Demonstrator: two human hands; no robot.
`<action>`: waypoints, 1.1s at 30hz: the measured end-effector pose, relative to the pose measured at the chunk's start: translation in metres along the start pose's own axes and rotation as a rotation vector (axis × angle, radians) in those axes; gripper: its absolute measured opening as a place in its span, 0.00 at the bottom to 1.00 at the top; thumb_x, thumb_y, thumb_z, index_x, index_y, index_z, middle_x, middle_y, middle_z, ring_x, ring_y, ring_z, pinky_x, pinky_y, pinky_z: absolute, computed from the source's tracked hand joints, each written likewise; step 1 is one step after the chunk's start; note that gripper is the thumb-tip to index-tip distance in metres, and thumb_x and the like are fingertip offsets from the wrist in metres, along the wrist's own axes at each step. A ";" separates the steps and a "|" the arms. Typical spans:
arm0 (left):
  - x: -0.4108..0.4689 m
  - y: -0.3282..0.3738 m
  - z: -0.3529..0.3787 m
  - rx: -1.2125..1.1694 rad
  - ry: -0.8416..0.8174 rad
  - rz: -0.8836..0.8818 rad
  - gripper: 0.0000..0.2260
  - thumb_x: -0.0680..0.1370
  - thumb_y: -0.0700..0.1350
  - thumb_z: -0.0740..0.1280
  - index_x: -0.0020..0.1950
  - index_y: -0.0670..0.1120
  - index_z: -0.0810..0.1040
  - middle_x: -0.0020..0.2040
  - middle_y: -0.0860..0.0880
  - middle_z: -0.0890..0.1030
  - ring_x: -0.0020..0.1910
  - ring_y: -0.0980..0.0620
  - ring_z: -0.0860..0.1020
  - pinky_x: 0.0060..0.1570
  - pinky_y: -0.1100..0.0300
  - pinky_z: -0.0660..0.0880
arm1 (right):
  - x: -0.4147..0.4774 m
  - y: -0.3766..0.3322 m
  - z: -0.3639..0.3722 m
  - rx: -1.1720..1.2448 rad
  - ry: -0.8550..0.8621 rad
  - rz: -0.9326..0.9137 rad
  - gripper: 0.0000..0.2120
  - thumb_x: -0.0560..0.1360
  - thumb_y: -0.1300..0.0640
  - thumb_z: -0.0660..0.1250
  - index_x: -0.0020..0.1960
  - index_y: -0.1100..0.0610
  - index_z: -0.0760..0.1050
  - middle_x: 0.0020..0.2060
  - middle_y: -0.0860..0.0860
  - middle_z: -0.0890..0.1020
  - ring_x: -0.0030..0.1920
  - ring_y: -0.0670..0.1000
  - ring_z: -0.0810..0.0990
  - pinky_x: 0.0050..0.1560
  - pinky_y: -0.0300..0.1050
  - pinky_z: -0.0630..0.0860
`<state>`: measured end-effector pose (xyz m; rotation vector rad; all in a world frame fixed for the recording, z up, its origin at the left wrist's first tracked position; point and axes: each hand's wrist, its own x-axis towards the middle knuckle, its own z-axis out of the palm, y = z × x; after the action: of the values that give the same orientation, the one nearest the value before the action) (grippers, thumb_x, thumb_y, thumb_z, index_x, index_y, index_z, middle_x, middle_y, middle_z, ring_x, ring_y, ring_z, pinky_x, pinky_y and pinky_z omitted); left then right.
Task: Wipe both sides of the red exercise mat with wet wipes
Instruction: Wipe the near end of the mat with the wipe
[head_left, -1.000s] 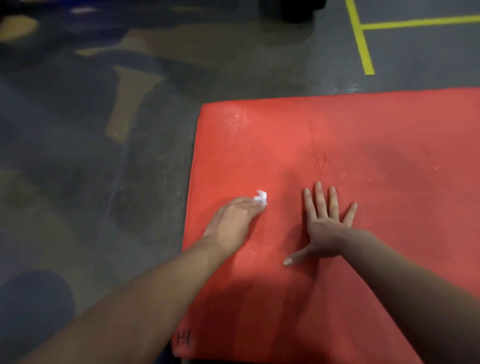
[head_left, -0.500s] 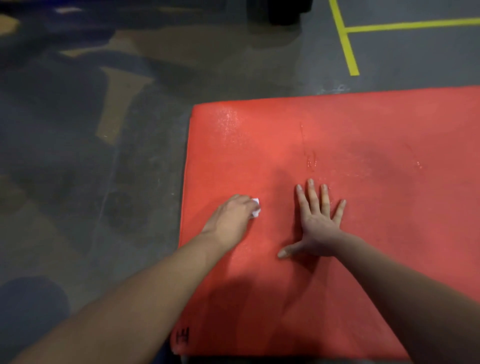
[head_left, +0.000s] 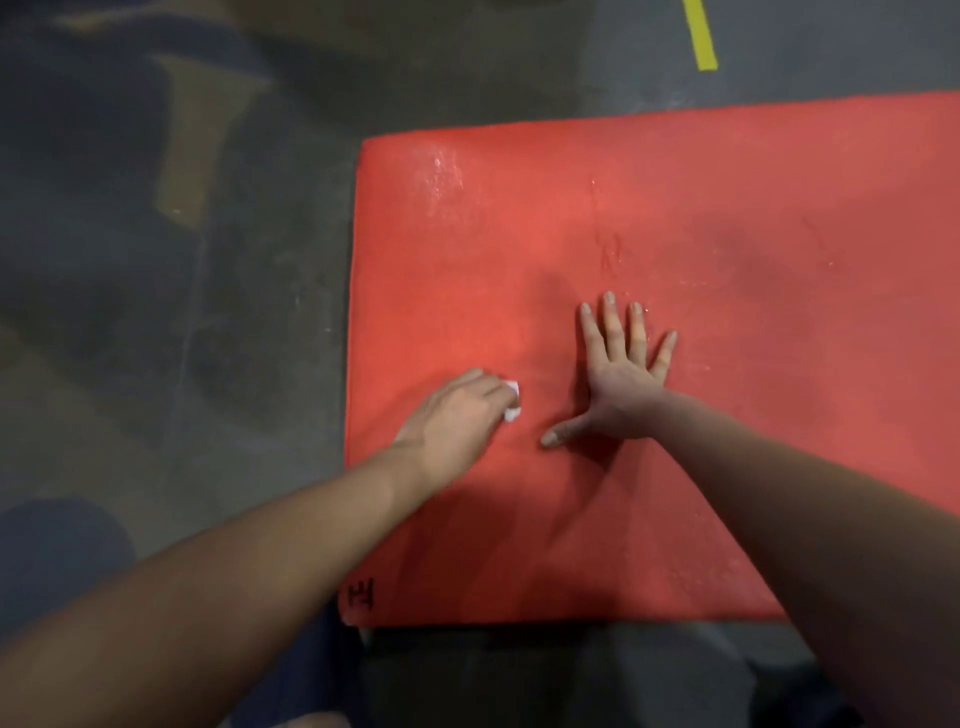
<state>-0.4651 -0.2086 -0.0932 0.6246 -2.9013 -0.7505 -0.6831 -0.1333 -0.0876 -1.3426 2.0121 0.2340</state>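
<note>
The red exercise mat (head_left: 727, 467) lay on the floor (head_left: 156, 322), a blurred, unreadable black mark (head_left: 361, 596) at its near-left corner. The left hand (head_left: 457, 415) clutched a wet wipe (head_left: 512, 408) against it; the right hand (head_left: 621, 384) pressed flat, fingers spread.

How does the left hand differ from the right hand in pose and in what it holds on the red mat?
1. The left hand has its fingers curled; the right hand lies flat with fingers spread.
2. The left hand grips a white wet wipe; the right hand holds nothing.
3. The left hand is nearer the mat's left edge; the right hand is further in.
Both rest palm down on the red mat.
</note>
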 end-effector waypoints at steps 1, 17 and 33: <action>0.007 -0.003 -0.004 0.000 -0.002 -0.016 0.13 0.78 0.46 0.57 0.48 0.44 0.81 0.43 0.46 0.82 0.45 0.42 0.79 0.48 0.52 0.73 | 0.000 0.000 0.000 -0.001 0.002 -0.001 0.82 0.46 0.20 0.72 0.78 0.49 0.24 0.75 0.50 0.22 0.74 0.60 0.21 0.69 0.75 0.28; -0.037 0.006 0.002 0.070 -0.106 0.225 0.11 0.81 0.41 0.60 0.56 0.40 0.80 0.47 0.43 0.79 0.49 0.42 0.77 0.51 0.47 0.78 | 0.001 -0.001 0.003 -0.022 0.042 0.006 0.82 0.44 0.20 0.72 0.79 0.49 0.26 0.77 0.51 0.26 0.76 0.60 0.25 0.70 0.75 0.30; -0.071 0.042 0.025 0.022 -0.072 0.342 0.06 0.81 0.38 0.64 0.52 0.38 0.80 0.44 0.43 0.78 0.43 0.43 0.75 0.46 0.48 0.77 | -0.001 -0.001 0.004 -0.032 0.059 0.002 0.82 0.43 0.19 0.72 0.80 0.49 0.27 0.78 0.52 0.27 0.77 0.61 0.26 0.71 0.75 0.31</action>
<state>-0.4203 -0.1352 -0.0932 0.0962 -2.9666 -0.7070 -0.6796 -0.1308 -0.0898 -1.3830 2.0667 0.2309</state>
